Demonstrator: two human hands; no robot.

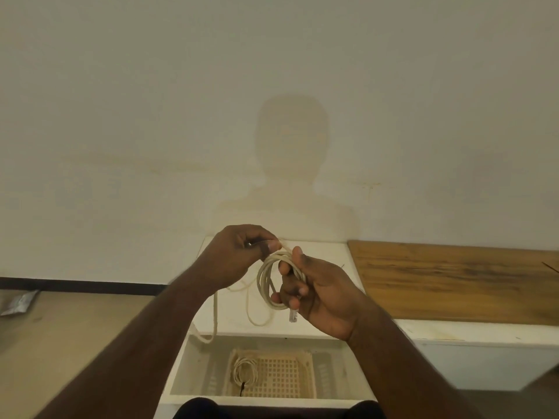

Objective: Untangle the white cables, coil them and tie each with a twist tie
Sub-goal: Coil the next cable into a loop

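Head view, nearest first: an open white drawer (193, 367) below the hands holds a cream plastic lattice basket (281, 378), and in its left corner lies a small finished coil of white cable (245, 371) with something dark at its lower edge, probably its tie. That placement reads as a drop spot for finished coils.

Above it, the right hand (320, 293) has its fingers curled through a partly wound coil of thin white cable (273, 282), gripping the loops so they stay stacked; a clear plug end (292, 316) hangs below the fingers. The left hand (239, 257) pinches the free run of the same cable between thumb and forefinger, seemingly feeding the next turn.

The unwound slack (215, 309) trails over the white cabinet top (320, 252) and droops over its front edge. Beyond, to the right, lies a brown wooden board (453, 276), and a plain pale wall (272, 86) stands behind.
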